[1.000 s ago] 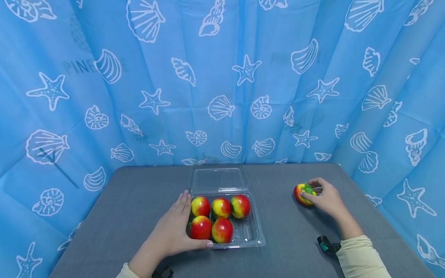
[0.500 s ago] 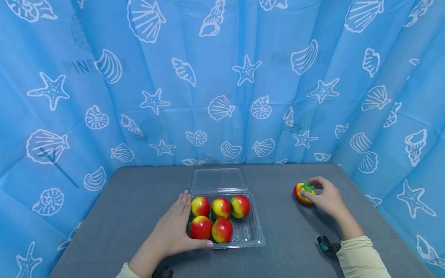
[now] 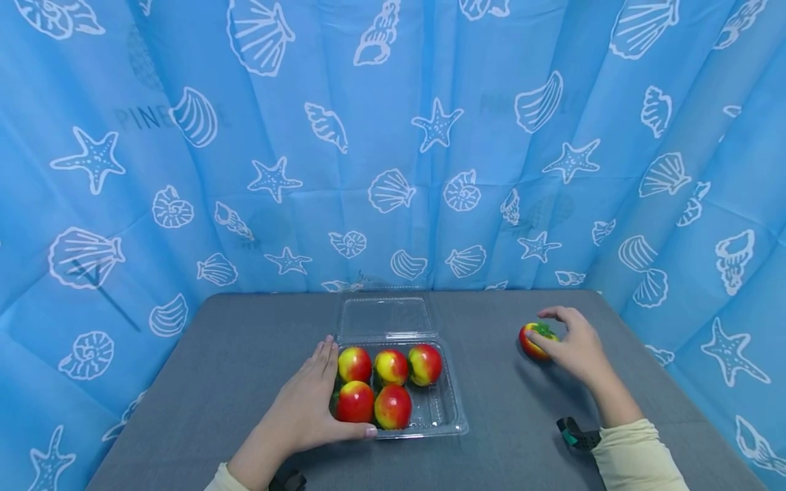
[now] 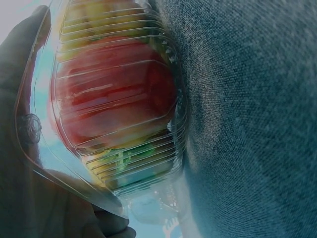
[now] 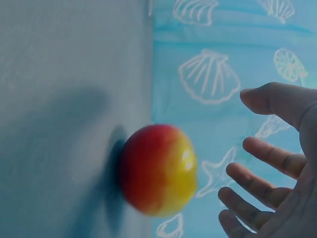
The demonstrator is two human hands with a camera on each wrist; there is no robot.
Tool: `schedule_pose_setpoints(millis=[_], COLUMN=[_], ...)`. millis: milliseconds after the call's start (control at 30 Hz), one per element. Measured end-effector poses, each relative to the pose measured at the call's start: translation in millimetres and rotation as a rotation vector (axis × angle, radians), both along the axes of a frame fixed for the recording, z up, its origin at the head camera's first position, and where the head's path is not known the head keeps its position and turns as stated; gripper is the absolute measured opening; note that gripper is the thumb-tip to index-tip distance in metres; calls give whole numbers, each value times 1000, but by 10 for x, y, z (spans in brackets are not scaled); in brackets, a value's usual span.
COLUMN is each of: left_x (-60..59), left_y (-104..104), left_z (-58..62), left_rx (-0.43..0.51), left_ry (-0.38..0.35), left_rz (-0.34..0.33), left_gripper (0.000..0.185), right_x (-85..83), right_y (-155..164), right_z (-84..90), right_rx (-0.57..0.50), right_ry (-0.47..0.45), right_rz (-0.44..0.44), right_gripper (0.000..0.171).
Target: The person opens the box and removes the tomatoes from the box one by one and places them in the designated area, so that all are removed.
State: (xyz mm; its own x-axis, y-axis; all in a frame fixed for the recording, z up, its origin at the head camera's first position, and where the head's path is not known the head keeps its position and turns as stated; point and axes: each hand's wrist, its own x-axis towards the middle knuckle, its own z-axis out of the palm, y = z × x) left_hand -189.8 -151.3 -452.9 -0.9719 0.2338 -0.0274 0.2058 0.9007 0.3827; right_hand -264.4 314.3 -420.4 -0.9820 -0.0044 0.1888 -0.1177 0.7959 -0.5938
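Left hand (image 3: 305,409) lay flat against the tray (image 3: 443,417) of five fruits, steadying it, while the right hand (image 3: 574,348), fingers spread and just off the loose fruit (image 3: 533,341) on the table (image 3: 233,361), seemingly poised to grasp; closing around it comes next.

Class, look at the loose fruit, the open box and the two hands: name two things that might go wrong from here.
The loose fruit is round and lies free beside the spread right hand, so a touch might roll it toward the table edge. The box is light; it may slide if the left hand lets go.
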Motion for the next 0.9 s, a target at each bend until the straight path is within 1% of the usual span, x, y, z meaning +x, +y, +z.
schedule_pose_setpoints(millis=[133,267,400,533,600,700,800,900], left_x=[10,10,3,-5,1,14,14,2], left_y=[0,0,8,23,14,-13,-27,-22], left_z=[0,-4,-25,-49,-57,-62,-52,-52], left_rx=[4,9,1,12,12,1,-8,2], left_ry=[2,2,7,18,19,25,27,30], left_rz=[-2,-3,-8,-36,-35,-18,-5,-14], left_gripper=[145,144,145,144,145,146,146,145], right_x=[55,134,229,325,342,329,293,263], right_y=[-138,-292,-430,-560,-649,-811,-951,-1053], right_z=[92,180,225,224,213,206,194,160], right_rx=[-6,-31,-51,-54,-62,-83,-86,-74], right_ry=[64,112,172,233,231,194,158,138], right_rz=[23,73,165,261,315,385,432,474], right_gripper=[54,51,43,40,41,42,42,44])
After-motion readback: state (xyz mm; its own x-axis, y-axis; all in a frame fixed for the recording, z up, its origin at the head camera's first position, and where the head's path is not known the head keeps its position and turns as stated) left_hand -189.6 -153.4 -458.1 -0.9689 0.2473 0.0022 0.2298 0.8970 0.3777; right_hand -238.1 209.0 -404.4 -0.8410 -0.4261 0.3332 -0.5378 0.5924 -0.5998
